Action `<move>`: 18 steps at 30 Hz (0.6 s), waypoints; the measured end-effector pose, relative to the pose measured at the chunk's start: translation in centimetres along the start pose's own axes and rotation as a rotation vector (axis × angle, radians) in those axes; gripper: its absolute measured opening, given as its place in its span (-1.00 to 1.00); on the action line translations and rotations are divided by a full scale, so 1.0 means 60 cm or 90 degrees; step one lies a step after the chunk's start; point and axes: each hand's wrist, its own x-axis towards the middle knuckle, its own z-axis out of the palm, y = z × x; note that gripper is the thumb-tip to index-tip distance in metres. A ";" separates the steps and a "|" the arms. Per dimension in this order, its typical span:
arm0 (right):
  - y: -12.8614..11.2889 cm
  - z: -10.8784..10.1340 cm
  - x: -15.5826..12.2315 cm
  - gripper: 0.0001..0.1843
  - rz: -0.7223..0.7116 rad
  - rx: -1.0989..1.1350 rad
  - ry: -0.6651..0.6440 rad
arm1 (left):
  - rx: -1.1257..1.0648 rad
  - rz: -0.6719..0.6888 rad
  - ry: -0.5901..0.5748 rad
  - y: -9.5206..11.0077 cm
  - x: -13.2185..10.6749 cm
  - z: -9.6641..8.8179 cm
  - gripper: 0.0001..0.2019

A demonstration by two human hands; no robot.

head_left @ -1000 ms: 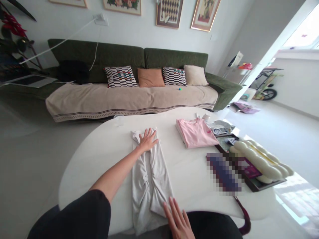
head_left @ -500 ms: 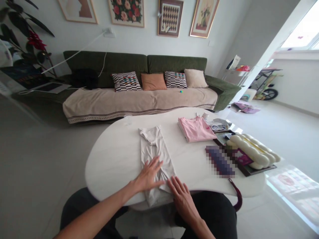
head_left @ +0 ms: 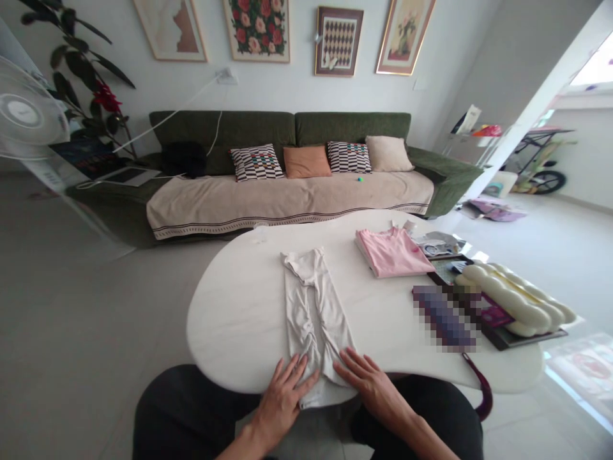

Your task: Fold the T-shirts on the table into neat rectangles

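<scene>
A pair of light grey pants (head_left: 297, 300) lies stretched out on the white table (head_left: 230, 306), waistband toward the sofa and legs toward me. Wrinkles run along both legs. My left hand (head_left: 286, 393) rests flat on the near part of the left leg, fingers spread. On the near part of the right leg lies my right hand (head_left: 368, 380), its fingers stretched out and nothing gripped. The near ends of the legs reach the table's front edge between my hands.
To the right are a folded pink shirt (head_left: 395, 252), a blurred-out dark item with a strap (head_left: 486, 390), and a tray (head_left: 502, 342) bearing a cream puffy tissue cover (head_left: 517, 300). Behind the table stands a green sofa (head_left: 239, 134); a white fan (head_left: 29, 112) is at left.
My left hand has slid down the pants toward the table's near edge. The right hand stays by the right leg. The view has shifted a little, and the legs look more spread apart.
</scene>
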 end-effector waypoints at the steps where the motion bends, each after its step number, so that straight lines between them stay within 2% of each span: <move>1: -0.012 -0.012 -0.008 -0.33 -0.005 0.029 -0.032 | -0.017 0.006 -0.027 0.005 -0.011 -0.008 -0.28; 4: -0.054 -0.069 -0.030 -0.35 -0.019 0.155 -0.112 | -0.108 0.057 -0.126 0.014 -0.045 -0.054 -0.36; 7: -0.074 -0.148 -0.025 -0.42 -0.042 0.324 -0.197 | -0.303 0.179 -0.224 0.006 -0.049 -0.144 -0.57; 8: -0.069 -0.174 -0.011 -0.47 -0.045 0.364 -0.216 | -0.366 0.205 -0.253 -0.003 -0.037 -0.178 -0.65; 10: -0.039 -0.214 0.039 -0.62 -0.034 0.400 -0.199 | -0.449 0.190 -0.274 -0.030 0.011 -0.238 -0.73; 11: -0.016 -0.227 0.073 -0.70 -0.017 0.406 -0.158 | -0.479 0.159 -0.265 -0.048 0.045 -0.258 -0.74; 12: 0.009 -0.232 0.111 -0.75 0.014 0.409 -0.089 | -0.521 0.113 -0.226 -0.069 0.083 -0.270 -0.73; 14: 0.061 -0.223 0.190 -0.76 0.131 0.450 0.058 | -0.631 -0.034 -0.110 -0.110 0.163 -0.267 -0.69; 15: 0.083 -0.210 0.227 -0.75 0.167 0.454 0.098 | -0.671 -0.119 -0.021 -0.129 0.199 -0.253 -0.69; 16: 0.101 -0.192 0.259 -0.74 0.198 0.457 0.126 | -0.690 -0.192 0.065 -0.146 0.231 -0.233 -0.70; 18: 0.126 -0.147 0.304 -0.75 0.255 0.447 0.176 | -0.683 -0.254 0.173 -0.170 0.275 -0.185 -0.74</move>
